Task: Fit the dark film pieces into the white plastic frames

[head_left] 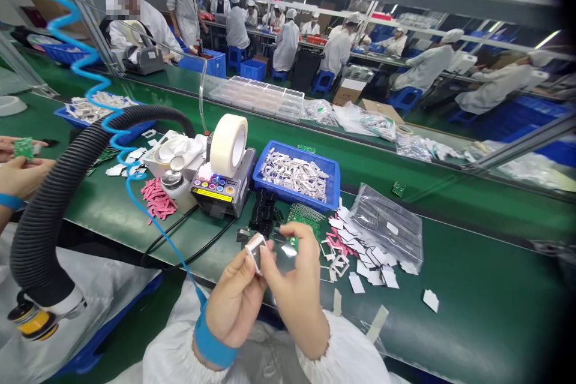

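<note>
A small white plastic frame (252,242) with a dark, glossy pane (257,255) in it is held up over the bench edge. My left hand (236,297), with a blue wrist strap (215,336), pinches it from the left and below. From the right, the thumb of my right hand (299,288) presses on the frame's edge, while the index finger arches away from it; the other fingers are partly hidden. Just beyond my hands lie black parts (262,213), green circuit boards (306,221) and loose white frames (338,264).
A blue tray (335,183) of white frames stands beside a tape dispenser (240,192). White cards (357,283), pink strips (157,199) and a bagged stack (389,222) lie around. A black hose (49,204) and coiled blue cord (85,66) cross the left. A co-worker's hand (27,177) holds a board.
</note>
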The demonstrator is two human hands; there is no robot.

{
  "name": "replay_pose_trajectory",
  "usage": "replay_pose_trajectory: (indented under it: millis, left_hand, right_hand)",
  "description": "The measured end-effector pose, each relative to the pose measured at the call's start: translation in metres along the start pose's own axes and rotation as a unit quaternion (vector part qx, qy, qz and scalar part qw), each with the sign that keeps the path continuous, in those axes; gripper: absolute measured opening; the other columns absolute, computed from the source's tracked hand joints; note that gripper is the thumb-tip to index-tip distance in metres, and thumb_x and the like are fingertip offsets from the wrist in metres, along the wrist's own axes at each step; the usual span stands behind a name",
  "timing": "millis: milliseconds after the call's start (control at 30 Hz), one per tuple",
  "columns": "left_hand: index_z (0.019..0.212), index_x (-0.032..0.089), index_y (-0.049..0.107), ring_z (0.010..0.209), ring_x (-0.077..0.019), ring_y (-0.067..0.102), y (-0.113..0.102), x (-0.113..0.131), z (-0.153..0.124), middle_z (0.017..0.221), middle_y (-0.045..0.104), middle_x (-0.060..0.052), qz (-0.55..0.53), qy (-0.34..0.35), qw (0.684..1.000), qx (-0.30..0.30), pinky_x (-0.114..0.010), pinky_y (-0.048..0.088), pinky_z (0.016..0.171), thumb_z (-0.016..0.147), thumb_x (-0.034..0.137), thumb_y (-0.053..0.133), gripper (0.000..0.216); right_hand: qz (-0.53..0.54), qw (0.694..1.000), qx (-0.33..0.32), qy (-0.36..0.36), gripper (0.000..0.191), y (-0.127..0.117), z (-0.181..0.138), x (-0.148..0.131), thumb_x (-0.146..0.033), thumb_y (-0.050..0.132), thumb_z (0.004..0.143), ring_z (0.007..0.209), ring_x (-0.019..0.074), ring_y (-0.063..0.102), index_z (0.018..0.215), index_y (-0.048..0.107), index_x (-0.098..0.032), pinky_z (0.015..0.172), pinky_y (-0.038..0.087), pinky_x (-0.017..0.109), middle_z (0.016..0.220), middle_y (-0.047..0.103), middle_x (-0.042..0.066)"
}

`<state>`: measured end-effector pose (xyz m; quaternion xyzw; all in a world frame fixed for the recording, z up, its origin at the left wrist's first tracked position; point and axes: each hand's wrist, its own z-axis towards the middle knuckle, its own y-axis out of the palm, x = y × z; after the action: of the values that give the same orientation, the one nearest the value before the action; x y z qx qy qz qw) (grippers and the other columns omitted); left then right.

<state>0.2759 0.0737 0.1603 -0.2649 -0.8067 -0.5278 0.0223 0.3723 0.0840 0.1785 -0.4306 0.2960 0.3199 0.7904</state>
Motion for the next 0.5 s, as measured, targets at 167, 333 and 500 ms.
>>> replay_pose_trajectory:
  millis: [167,333,500]
  left_hand:
    - [0.092,0.024,0.071,0.088,-0.0115,0.066,0.001,0.01,-0.002,0.089,0.075,-0.001,-0.003,-0.033,0.997,0.065,-0.02,0.05,0.08,0.081,0.012,0.053,0.025]
    - [0.112,0.027,0.062,0.094,-0.0109,0.064,-0.009,0.02,-0.002,0.095,0.074,-0.002,0.02,-0.081,0.983,0.165,-0.024,0.046,0.091,0.09,0.018,0.034,0.036]
    - [0.09,0.025,0.071,0.089,-0.014,0.066,-0.027,0.016,-0.006,0.091,0.074,-0.003,0.09,-0.096,0.985,0.11,-0.024,0.051,0.078,0.082,0.015,0.051,0.024]
  right_hand:
    - [-0.106,0.962,-0.12,-0.223,0.042,0.001,-0.007,0.008,-0.024,0.039,0.089,0.127,0.0288,0.031,0.131,0.035,-0.017,0.104,0.018,0.053,0.135,0.041,0.014]
    - [-0.154,0.891,-0.292,-0.312,0.072,-0.011,-0.022,0.015,-0.052,0.04,0.088,0.136,0.0318,0.012,0.139,0.023,-0.005,0.109,0.011,0.055,0.147,0.021,0.014]
    - [-0.118,0.892,-0.291,-0.326,0.065,-0.023,-0.031,0.021,-0.052,0.037,0.09,0.136,0.0271,0.012,0.139,0.027,-0.01,0.108,-0.009,0.053,0.145,0.028,0.007]
